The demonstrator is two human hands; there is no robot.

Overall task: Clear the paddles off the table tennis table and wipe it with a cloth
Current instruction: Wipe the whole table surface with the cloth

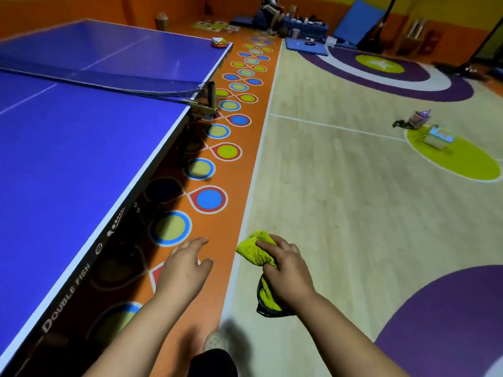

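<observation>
The blue table tennis table (70, 148) fills the left side, its net (109, 83) stretched across the middle. My right hand (285, 270) grips a bunched yellow-green cloth (253, 250) with a dark edge, held over the floor to the right of the table. My left hand (185, 265) hangs beside it with fingers relaxed, holding nothing, just off the table's side edge. A small red, yellow and white item (220, 42) sits on the far right corner of the table; I cannot tell what it is. No paddle is clearly visible.
An orange floor strip with coloured circles (228, 152) runs along the table's right side. Pale court floor lies to the right, with a small box (436, 137) and a bag (416, 119) on it. Blue mats (359, 20) and clutter line the far wall.
</observation>
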